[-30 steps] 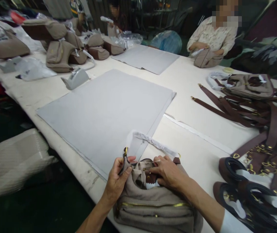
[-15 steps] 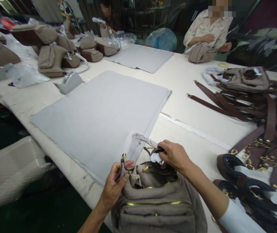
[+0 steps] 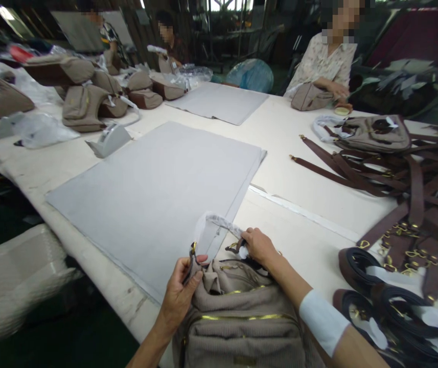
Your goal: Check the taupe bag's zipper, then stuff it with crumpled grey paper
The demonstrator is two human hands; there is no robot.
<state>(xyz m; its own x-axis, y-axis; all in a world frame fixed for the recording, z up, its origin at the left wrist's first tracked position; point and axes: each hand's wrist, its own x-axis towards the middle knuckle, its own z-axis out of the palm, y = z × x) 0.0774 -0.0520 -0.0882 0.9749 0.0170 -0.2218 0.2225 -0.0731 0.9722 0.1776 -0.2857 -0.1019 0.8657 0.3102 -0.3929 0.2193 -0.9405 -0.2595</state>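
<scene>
A taupe corduroy bag [image 3: 241, 332] with gold zippers stands upright before me, its top zipper open. With thumb and fingers, my left hand [image 3: 183, 283] pinches the bag's top left corner, just below the gold ring of its handle. That handle [image 3: 219, 221] is wrapped in clear-white film and arches over the far side. At the back of the bag's mouth, my right hand [image 3: 260, 248] is closed on a dark brown coiled strap with a white wrap [image 3: 244, 252]. Most of the coil is hidden behind the fingers and the bag.
Grey sheets [image 3: 157, 179] lie on the white table [image 3: 287, 204]. Loose brown straps [image 3: 414, 189] and coiled straps [image 3: 360, 266] are at right. A tape dispenser [image 3: 111, 140] and several bags [image 3: 84, 105] sit at left. Across the table is a person [image 3: 324, 66] with a bag.
My right hand has moved slightly left and lower with the strap, and less of the coil shows. The left hand keeps its hold. The person opposite has lowered a hand to a tape roll.
</scene>
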